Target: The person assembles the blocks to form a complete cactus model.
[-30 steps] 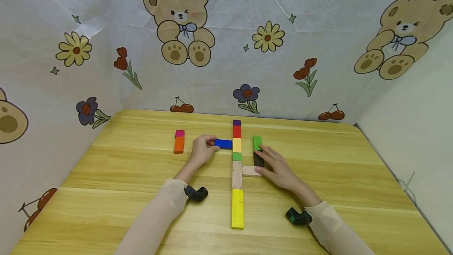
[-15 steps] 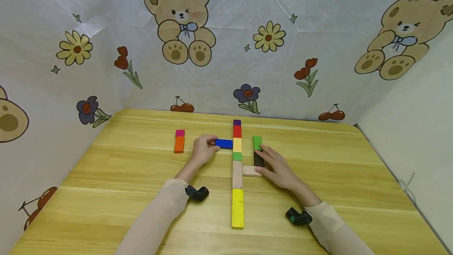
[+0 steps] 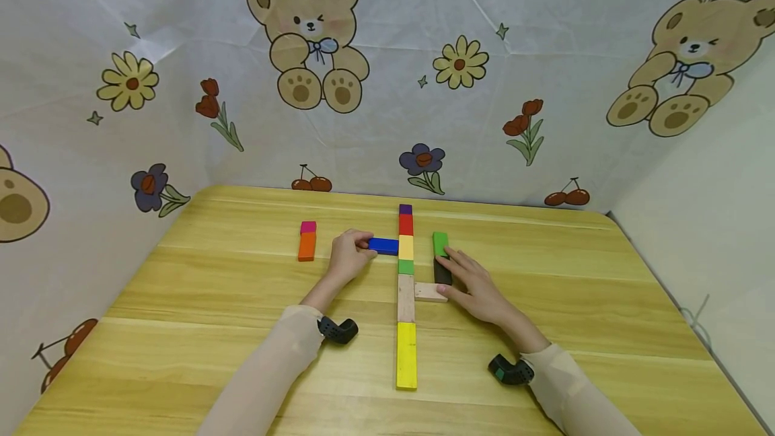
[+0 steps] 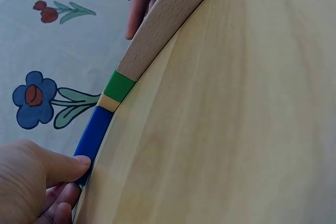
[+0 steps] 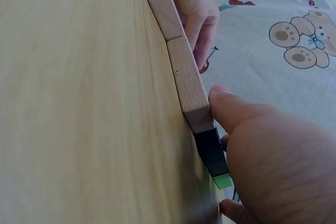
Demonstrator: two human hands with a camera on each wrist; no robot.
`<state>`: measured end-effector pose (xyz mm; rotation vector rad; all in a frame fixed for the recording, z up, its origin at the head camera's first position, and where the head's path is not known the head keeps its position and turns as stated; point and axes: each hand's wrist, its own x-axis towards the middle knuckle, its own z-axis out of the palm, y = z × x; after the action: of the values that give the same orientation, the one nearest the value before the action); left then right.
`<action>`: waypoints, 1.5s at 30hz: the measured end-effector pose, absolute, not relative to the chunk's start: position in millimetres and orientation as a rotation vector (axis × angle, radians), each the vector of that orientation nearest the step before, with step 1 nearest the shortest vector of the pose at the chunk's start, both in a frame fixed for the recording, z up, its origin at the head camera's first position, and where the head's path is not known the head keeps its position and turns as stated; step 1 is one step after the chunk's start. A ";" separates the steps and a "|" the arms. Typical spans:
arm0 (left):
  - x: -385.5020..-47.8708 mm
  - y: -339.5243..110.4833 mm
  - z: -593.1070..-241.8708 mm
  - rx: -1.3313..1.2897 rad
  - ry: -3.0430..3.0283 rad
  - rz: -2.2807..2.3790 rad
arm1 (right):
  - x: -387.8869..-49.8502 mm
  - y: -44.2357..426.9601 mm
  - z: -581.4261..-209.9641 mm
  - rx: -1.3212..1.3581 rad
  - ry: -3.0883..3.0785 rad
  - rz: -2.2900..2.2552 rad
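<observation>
My left hand (image 3: pixel 349 256) pinches the outer end of a blue block (image 3: pixel 383 246), thumb on its near side. The block's other end meets a pale yellow block (image 3: pixel 406 247) in a long upright row. Fingers of my right hand (image 3: pixel 478 291) rest at a black block (image 3: pixel 443 273) and a light green block (image 3: pixel 440 243), standing end to end. Its thumb touches the right end of a plain wooden block (image 3: pixel 427 292), which joins the row sideways. In the right wrist view the thumb lies beside this wooden block (image 5: pixel 188 80), and some fingertips are hidden.
Purple (image 3: pixel 406 209), red (image 3: pixel 406 225), small green (image 3: pixel 406 266), plain wood (image 3: pixel 406 298) and yellow (image 3: pixel 406 355) blocks complete the row. Left of my left hand lie a pink block (image 3: pixel 308 227) and an orange block (image 3: pixel 307 246), touching. The wooden table (image 3: pixel 206 274) meets a patterned curtain (image 3: pixel 387 133).
</observation>
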<state>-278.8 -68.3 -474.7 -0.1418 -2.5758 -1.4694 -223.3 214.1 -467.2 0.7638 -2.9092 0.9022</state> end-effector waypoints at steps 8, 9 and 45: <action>-278.3 -68.2 -474.7 -0.179 -2.587 -1.441 | -222.9 214.2 -467.4 0.755 -2.912 0.902; -278.4 -68.0 -474.8 -0.179 -2.590 -1.440 | -222.7 214.1 -467.2 0.755 -2.911 0.905; -262.8 -200.3 -452.1 -0.176 -2.682 -1.670 | -222.7 213.8 -468.1 0.759 -2.900 0.878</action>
<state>-262.8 -200.3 -452.1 -0.1759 -2.6816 -1.6695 -222.7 213.8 -468.1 0.7586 -2.9003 0.8776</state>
